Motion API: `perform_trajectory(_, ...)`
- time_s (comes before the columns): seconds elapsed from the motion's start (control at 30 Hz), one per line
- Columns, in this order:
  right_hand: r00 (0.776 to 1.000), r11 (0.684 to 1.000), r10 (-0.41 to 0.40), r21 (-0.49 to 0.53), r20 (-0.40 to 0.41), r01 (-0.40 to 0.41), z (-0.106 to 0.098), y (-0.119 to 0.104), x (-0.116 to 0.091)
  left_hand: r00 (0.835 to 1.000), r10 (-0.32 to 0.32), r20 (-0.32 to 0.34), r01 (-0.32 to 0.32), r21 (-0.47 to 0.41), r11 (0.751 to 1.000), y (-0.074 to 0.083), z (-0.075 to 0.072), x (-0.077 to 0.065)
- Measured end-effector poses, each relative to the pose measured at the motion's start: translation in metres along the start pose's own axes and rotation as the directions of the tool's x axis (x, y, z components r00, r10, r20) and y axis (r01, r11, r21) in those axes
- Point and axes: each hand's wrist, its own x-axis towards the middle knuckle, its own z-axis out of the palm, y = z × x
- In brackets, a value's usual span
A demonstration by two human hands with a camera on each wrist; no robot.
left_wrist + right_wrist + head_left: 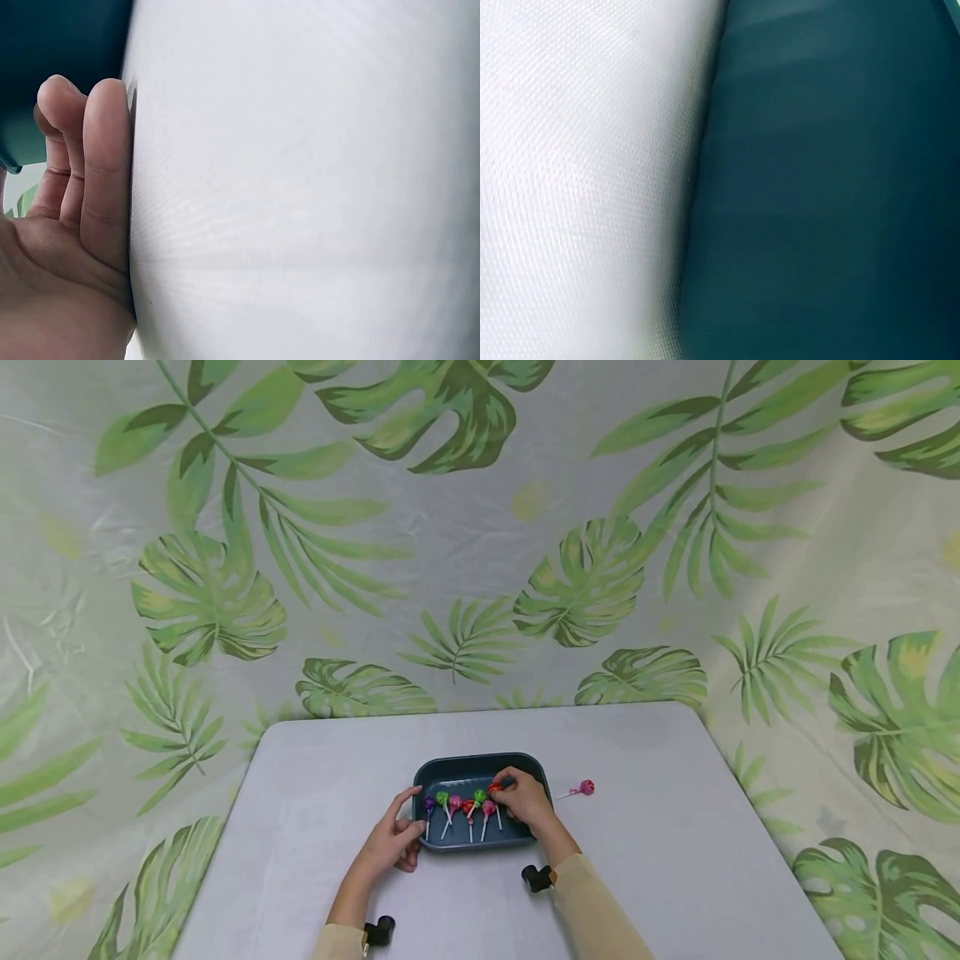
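A dark blue-green rectangular tray (517, 838) stands on the white table. My left hand (390, 842) holds its left side, thumb and index fingertip at the rim. In the left wrist view the other fingers (105, 165) bend beside the tray's wall (67, 37). Reaching over the right rim, my right hand (528, 799) pinches a red lollipop (493, 788) by its head. Left of it in the tray lie a purple lollipop (429, 804), green lollipops (442, 797), pink lollipops (455, 803) and another red lollipop (468, 810), sticks toward me.
One pink-red lollipop (587, 787) lies on the table (645, 860) to the right of the tray, its stick pointing left. Behind the table hangs a leaf-patterned cloth (465, 568). The right wrist view is filled by the tray's outer wall (802, 180) and white tabletop (577, 180).
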Motion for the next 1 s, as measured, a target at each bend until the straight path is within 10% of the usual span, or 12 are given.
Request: perform_trajectory(1.0, 0.999, 0.999, 0.040, -0.010, 0.013, -0.040, 0.0029, 0.0010, 0.0033, 1.000, -0.011, 0.007, 0.011, 0.005, 1.000, -0.0049, -0.0007, 0.0039)
